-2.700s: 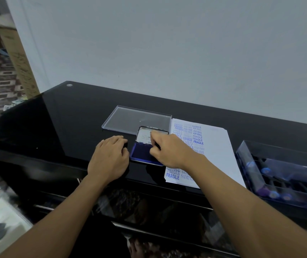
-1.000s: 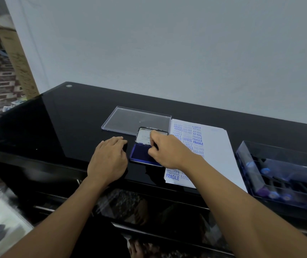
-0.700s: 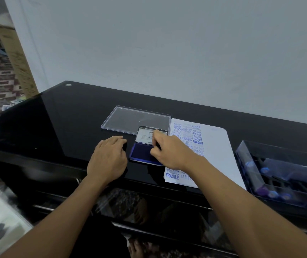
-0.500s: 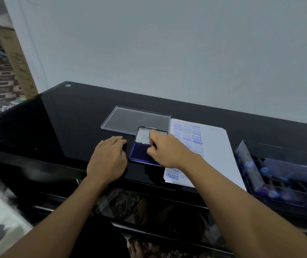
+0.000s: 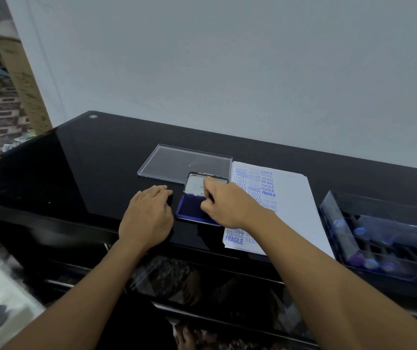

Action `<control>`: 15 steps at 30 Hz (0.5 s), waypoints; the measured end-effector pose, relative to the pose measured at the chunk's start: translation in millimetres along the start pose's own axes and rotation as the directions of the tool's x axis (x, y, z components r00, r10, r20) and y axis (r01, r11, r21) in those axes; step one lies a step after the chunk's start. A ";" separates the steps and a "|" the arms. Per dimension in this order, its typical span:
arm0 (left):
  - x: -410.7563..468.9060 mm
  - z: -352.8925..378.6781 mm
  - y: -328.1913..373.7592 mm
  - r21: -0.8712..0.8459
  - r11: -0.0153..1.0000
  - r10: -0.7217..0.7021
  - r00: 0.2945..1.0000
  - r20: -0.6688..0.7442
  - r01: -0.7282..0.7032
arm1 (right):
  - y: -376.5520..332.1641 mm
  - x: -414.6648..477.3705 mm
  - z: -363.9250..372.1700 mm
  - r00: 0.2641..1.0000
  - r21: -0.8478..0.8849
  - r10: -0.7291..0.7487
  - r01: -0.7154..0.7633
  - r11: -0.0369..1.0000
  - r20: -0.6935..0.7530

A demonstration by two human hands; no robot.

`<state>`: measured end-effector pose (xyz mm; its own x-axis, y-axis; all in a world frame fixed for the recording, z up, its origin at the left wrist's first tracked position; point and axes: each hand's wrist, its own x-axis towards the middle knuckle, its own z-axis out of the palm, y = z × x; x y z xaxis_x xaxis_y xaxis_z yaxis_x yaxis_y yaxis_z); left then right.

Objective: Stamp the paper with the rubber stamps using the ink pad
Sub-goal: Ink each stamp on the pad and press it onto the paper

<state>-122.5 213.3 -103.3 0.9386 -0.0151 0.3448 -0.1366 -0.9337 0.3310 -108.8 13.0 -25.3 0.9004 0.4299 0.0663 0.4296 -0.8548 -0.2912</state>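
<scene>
The right hand (image 5: 227, 204) hangs over the ink pad (image 5: 189, 209) with fingers curled down and pinched together. They close on a small dark piece that I take to be the rubber stamp (image 5: 210, 197); most of it is hidden under the knuckles, so I cannot tell whether its face touches the ink. The left hand (image 5: 149, 213) lies flat on the black counter (image 5: 88, 173), fingers straight and close together, holding nothing, just beside the pad's left edge.

The pad's blue bed sits nearest the person and its hinged lid (image 5: 194, 185) stands open at the far side. Right of it, edge against edge, lies the paper (image 5: 293, 205), its long axis running away from the person. Blue imprints such as FRAGILE and SAMPLE crowd its left strip, next to the pad, while the right part is bare.

So the coming move likely turns on a short carry to the right: lift off the pad, cross the printed strip, and come down on blank sheet. The right hand is the nearer one and already has the stamp; the left is on the pad's far side from the paper and looks better placed to steady the pad.

Further out, a clear flat lid (image 5: 177, 160) lies beyond the pad, and a clear box (image 5: 333, 223) with more stamps stands well right of the paper.
</scene>
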 end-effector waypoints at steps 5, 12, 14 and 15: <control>0.4 0.6 -1.3 -0.002 1.000 0.007 1.000 -0.003 -0.007 | -2.3 2.5 -0.4 1.000 -0.011 0.013 -0.013 1.000 0.012; 0.2 1.1 -1.7 -0.001 1.000 0.010 1.000 -0.007 -0.010 | 0.8 -2.5 -2.7 1.000 0.022 0.010 -0.010 1.000 0.011; 0.1 0.9 -1.4 -0.004 1.000 0.010 1.000 -0.010 -0.010 | 0.0 -2.1 -2.9 1.000 0.013 0.013 -0.013 1.000 0.012; 0.0 0.6 -1.2 -0.006 1.000 0.010 1.000 -0.012 -0.010 | -1.1 -1.2 -2.8 1.000 0.004 0.018 -0.018 1.000 0.011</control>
<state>-122.1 214.2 -104.3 0.9334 -0.0197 0.3582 -0.1474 -0.9314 0.3328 -110.1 12.7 -22.5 0.9073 0.4175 0.0501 0.4127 -0.8614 -0.2961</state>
